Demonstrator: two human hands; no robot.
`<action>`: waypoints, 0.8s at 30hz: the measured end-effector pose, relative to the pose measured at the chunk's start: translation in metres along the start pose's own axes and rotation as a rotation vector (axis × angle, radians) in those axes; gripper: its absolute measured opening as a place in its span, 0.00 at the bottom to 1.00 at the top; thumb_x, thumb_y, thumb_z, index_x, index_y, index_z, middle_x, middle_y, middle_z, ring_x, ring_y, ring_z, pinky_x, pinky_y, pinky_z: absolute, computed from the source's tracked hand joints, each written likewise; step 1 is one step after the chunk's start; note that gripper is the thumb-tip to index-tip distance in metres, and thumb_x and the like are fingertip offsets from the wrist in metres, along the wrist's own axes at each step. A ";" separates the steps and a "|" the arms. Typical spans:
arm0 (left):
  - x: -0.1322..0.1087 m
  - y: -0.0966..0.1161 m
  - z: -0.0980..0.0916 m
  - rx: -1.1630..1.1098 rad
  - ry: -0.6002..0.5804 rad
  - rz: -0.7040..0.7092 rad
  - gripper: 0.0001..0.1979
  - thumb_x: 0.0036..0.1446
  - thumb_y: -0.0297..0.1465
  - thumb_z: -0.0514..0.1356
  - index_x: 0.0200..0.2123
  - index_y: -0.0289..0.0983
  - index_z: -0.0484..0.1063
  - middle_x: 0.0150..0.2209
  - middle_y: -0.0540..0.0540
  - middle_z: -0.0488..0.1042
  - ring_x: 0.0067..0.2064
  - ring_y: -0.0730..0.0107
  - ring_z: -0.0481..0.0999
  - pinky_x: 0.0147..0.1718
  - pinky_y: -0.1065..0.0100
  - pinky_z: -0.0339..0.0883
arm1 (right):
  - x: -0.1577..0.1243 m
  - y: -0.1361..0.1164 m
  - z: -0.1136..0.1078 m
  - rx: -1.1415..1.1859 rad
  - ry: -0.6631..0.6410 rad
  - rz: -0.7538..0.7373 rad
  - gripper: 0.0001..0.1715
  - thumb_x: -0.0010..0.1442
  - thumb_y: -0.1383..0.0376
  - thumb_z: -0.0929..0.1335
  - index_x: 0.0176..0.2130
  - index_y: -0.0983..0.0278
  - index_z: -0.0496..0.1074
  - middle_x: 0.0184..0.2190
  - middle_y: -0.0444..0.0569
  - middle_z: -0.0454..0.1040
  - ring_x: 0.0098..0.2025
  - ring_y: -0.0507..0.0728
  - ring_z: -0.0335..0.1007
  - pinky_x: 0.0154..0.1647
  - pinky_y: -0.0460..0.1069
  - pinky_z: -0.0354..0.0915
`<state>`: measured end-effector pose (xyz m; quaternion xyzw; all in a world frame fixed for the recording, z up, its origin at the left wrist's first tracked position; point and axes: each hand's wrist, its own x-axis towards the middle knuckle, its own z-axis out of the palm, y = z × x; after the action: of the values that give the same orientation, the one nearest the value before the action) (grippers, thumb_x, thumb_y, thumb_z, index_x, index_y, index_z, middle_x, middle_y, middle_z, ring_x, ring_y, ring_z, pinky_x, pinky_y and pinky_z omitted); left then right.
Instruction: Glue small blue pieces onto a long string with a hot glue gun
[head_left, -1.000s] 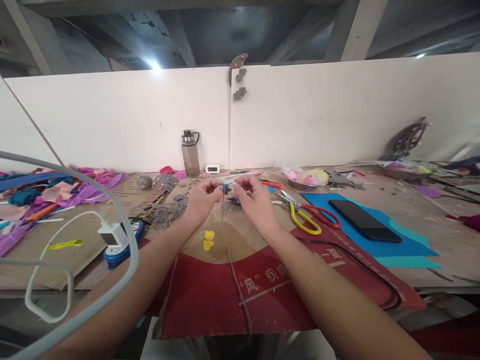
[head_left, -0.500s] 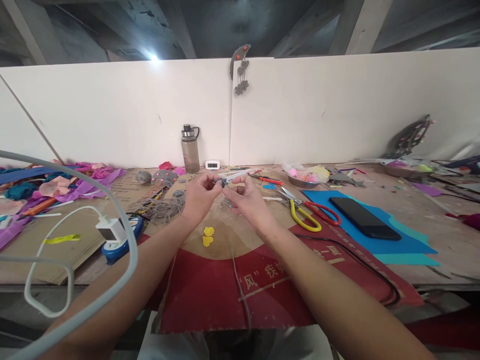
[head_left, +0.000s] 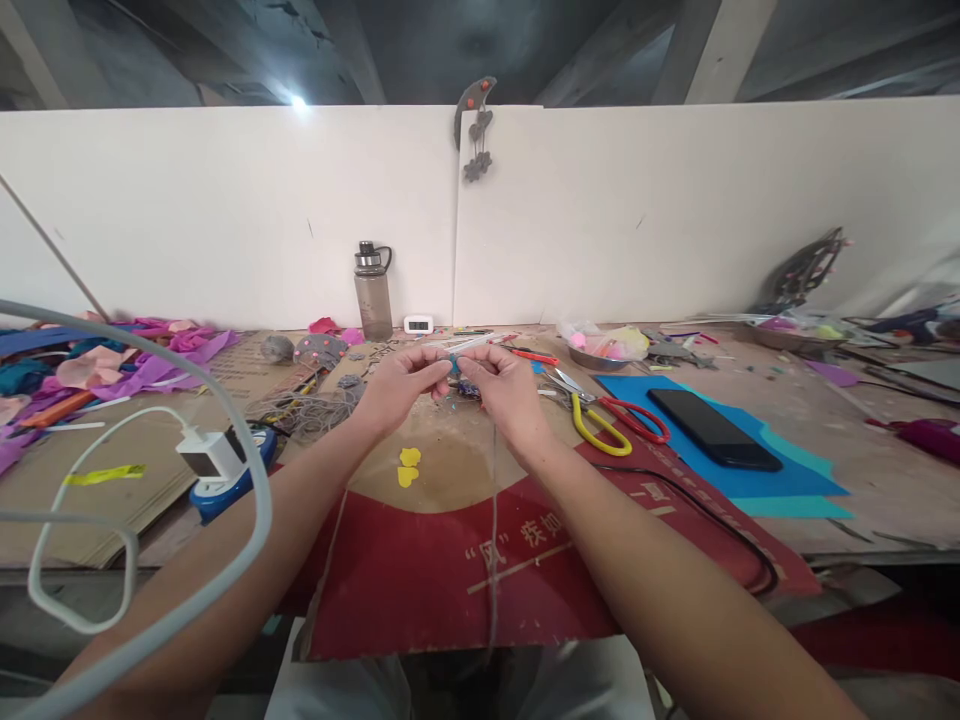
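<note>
My left hand (head_left: 403, 388) and my right hand (head_left: 508, 385) meet above the middle of the cardboard. Between their thumbs and fingertips they pinch a small blue piece (head_left: 454, 364), apparently felt, mostly hidden by the fingers. A grey yarn strand (head_left: 494, 530) hangs from below my right hand over the red part of the cardboard (head_left: 390, 560). A small dark object (head_left: 469, 391) shows just beneath the fingers, too blurred to name. Nearer to me lie two small yellow felt cutouts (head_left: 408, 468).
Yellow-and-red-handled scissors (head_left: 600, 420) lie right of my hands. Beyond them a black phone (head_left: 712, 430) rests on blue felt sheets (head_left: 795, 485). Grey yarn (head_left: 315, 405), a blue power strip (head_left: 259, 450) and a looping white cable (head_left: 262, 500) are at left. A bottle (head_left: 373, 300) stands behind.
My fingertips have come closer together, and my right fingers have curled in around the blue piece. The hanging yarn has swung slightly right. The whole view has shifted a little.
</note>
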<state>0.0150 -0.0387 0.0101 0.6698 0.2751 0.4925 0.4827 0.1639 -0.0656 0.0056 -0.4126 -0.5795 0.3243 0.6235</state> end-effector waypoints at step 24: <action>0.001 -0.004 -0.004 0.135 0.143 -0.016 0.07 0.48 0.34 0.63 0.27 0.35 0.72 0.20 0.51 0.69 0.20 0.79 0.65 0.18 0.74 0.57 | 0.000 0.002 0.001 -0.089 -0.089 -0.010 0.10 0.52 0.59 0.65 0.27 0.64 0.69 0.23 0.42 0.66 0.26 0.50 0.54 0.27 0.46 0.53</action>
<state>0.0127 -0.0346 0.0072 0.6620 0.3467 0.5154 0.4195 0.1627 -0.0648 0.0036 -0.4221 -0.6227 0.3130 0.5797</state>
